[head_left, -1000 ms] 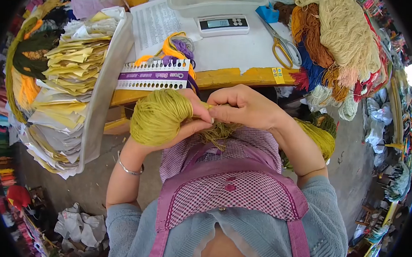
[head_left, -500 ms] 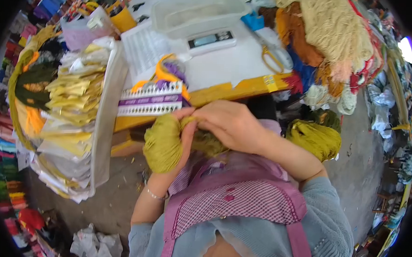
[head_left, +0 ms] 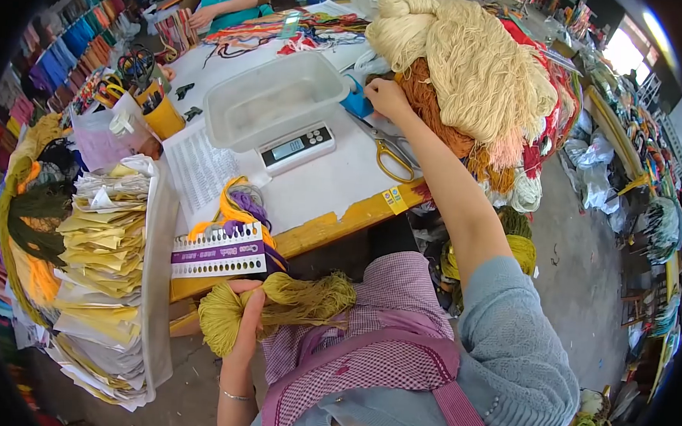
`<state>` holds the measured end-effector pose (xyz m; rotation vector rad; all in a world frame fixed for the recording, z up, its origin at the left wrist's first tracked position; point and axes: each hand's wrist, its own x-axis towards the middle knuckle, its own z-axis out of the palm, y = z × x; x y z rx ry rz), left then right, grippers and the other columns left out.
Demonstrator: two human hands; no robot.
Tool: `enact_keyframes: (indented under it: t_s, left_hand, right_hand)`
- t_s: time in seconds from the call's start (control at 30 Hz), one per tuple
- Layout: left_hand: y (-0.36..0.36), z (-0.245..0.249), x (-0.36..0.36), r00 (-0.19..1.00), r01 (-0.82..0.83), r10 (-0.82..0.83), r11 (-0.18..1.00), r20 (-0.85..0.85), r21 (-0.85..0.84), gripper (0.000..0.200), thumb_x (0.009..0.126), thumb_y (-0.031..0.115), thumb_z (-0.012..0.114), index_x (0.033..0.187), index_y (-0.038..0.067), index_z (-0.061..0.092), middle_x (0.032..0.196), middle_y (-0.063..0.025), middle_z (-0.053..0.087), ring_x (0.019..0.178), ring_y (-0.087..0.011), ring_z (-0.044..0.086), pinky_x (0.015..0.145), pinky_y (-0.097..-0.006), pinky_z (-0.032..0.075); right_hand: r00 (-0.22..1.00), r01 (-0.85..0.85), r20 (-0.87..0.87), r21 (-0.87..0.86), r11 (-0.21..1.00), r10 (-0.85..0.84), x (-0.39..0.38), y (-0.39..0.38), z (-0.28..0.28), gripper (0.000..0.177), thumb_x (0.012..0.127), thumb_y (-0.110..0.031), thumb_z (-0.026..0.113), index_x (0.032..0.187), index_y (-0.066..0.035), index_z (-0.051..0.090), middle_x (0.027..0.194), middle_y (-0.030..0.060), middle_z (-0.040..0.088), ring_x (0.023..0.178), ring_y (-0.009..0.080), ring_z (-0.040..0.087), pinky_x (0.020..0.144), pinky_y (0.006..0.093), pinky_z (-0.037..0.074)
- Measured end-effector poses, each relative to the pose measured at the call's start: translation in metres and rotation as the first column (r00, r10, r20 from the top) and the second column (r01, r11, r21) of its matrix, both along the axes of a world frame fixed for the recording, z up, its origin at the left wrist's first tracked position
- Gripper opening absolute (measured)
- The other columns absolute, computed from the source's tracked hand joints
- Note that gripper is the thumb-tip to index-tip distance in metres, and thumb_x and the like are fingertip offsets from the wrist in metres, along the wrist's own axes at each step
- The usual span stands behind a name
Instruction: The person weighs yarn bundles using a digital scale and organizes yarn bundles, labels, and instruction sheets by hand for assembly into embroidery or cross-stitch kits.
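My left hand (head_left: 249,320) is closed around an olive-green skein of thread (head_left: 220,315) above my lap, its looser end (head_left: 313,298) hanging over the apron. My right hand (head_left: 387,98) is stretched across the table, fingers curled together beside a small blue object (head_left: 356,100) that looks like a tape dispenser. What those fingers pinch, if anything, is too small to make out. A purple and white punched thread card (head_left: 219,253) with orange and purple thread lies at the table edge near my left hand.
A clear plastic tub (head_left: 274,94) rests by a digital scale (head_left: 297,145). Yellow-handled scissors (head_left: 394,162) lie to the right, below a heap of cream yarn (head_left: 472,58). A bin of paper packets (head_left: 107,255) stands left. Across the table is a person in a turquoise apron (head_left: 227,3).
My right hand has left the olive skein and reached forward to the blue object. My left hand still holds the skein, now lower. The view has tilted up, showing more of the table.
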<state>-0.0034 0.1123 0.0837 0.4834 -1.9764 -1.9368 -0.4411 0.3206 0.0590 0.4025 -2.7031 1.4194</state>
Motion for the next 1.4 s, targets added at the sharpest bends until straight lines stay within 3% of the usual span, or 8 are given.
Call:
enact_keyframes:
  t_s: [0.1, 0.2, 0.33, 0.63, 0.73, 0.93, 1.27, 1.4]
  left_hand:
    - [-0.005, 0.002, 0.002, 1.0, -0.009, 0.009, 1.0, -0.006, 0.029, 0.012, 0.089, 0.005, 0.064, 0.101, 0.002, 0.061, 0.07, 0.002, 0.055, 0.051, -0.0016, 0.042, 0.048, -0.0167, 0.033]
    - [-0.008, 0.002, 0.004, 1.0, -0.028, 0.027, 0.995, 0.007, 0.1, 0.013, 0.09, 0.005, 0.064, 0.102, 0.002, 0.06, 0.073, 0.001, 0.057, 0.051, -0.0021, 0.042, 0.049, -0.0169, 0.034]
    - [-0.013, -0.004, 0.004, 1.0, -0.013, 0.013, 0.996, -0.003, 0.085, 0.013, 0.09, 0.006, 0.063, 0.102, 0.002, 0.06, 0.075, -0.0001, 0.058, 0.051, -0.0026, 0.043, 0.049, -0.0173, 0.034]
    - [-0.017, -0.006, 0.007, 1.0, -0.022, 0.023, 0.995, -0.012, 0.096, 0.014, 0.09, 0.007, 0.064, 0.102, 0.001, 0.06, 0.076, -0.0018, 0.059, 0.052, -0.0029, 0.044, 0.048, -0.0174, 0.035]
    - [-0.016, -0.003, 0.007, 1.0, -0.021, 0.022, 0.996, -0.007, 0.09, 0.014, 0.09, 0.007, 0.064, 0.102, 0.001, 0.06, 0.076, -0.002, 0.06, 0.052, -0.0031, 0.044, 0.049, -0.0173, 0.035]
    - [-0.01, 0.001, 0.005, 1.0, -0.005, 0.006, 0.997, -0.01, 0.081, 0.013, 0.09, 0.007, 0.064, 0.101, 0.001, 0.06, 0.076, -0.0024, 0.061, 0.053, -0.003, 0.044, 0.05, -0.0171, 0.035]
    - [-0.003, 0.007, 0.01, 0.999, -0.038, 0.042, 0.994, -0.034, 0.103, 0.014, 0.089, 0.005, 0.065, 0.102, 0.001, 0.062, 0.077, -0.0023, 0.063, 0.053, -0.0021, 0.043, 0.049, -0.017, 0.034]
    - [-0.002, 0.01, 0.015, 0.997, -0.044, 0.051, 0.993, -0.059, 0.11, 0.013, 0.089, 0.004, 0.064, 0.102, 0.001, 0.062, 0.077, -0.0032, 0.064, 0.052, -0.0026, 0.043, 0.049, -0.0176, 0.035]
  right_hand:
    - [0.997, 0.018, 0.07, 0.054, 0.998, -0.022, -0.003, -0.002, 0.003, 0.021, 0.084, -0.023, 0.068, 0.088, -0.003, 0.066, 0.065, 0.0051, 0.062, 0.042, 0.0142, 0.054, 0.039, 0.0325, 0.041]
    - [0.97, -0.005, 0.244, 0.011, 1.0, 0.003, -0.011, 0.002, 0.005, 0.019, 0.08, -0.022, 0.074, 0.085, -0.006, 0.066, 0.065, 0.0036, 0.06, 0.041, 0.0122, 0.051, 0.038, 0.0301, 0.039]
    - [0.935, 0.18, 0.345, -0.261, 0.948, -0.083, -0.003, -0.002, -0.005, 0.014, 0.075, -0.012, 0.075, 0.083, -0.003, 0.068, 0.07, 0.006, 0.064, 0.052, 0.0146, 0.059, 0.046, 0.0273, 0.05]
    - [0.884, 0.377, 0.448, -0.504, 0.777, -0.138, 0.024, 0.002, -0.006, 0.015, 0.079, -0.009, 0.07, 0.084, 0.005, 0.067, 0.08, 0.0102, 0.066, 0.067, 0.0175, 0.065, 0.052, 0.0262, 0.053]
    - [0.885, 0.317, 0.461, -0.505, 0.803, -0.06, 0.027, 0.009, -0.01, 0.017, 0.085, -0.011, 0.068, 0.092, 0.004, 0.065, 0.088, 0.0096, 0.065, 0.073, 0.0175, 0.064, 0.064, 0.0281, 0.056]
    - [0.939, 0.213, 0.339, -0.44, 0.872, -0.058, 0.027, 0.012, -0.03, 0.012, 0.082, -0.008, 0.07, 0.086, 0.003, 0.068, 0.086, 0.0082, 0.067, 0.075, 0.0148, 0.063, 0.072, 0.0238, 0.052]
    - [0.994, 0.095, 0.056, -0.036, 0.995, -0.093, 0.025, 0.015, -0.011, 0.01, 0.078, -0.003, 0.063, 0.074, 0.005, 0.067, 0.072, 0.0098, 0.069, 0.066, 0.0144, 0.065, 0.063, 0.0269, 0.051]
    - [0.986, 0.119, 0.134, -0.126, 0.985, -0.102, 0.021, 0.015, -0.015, 0.007, 0.081, -0.001, 0.062, 0.079, 0.006, 0.065, 0.08, 0.012, 0.069, 0.067, 0.0148, 0.065, 0.064, 0.0265, 0.053]
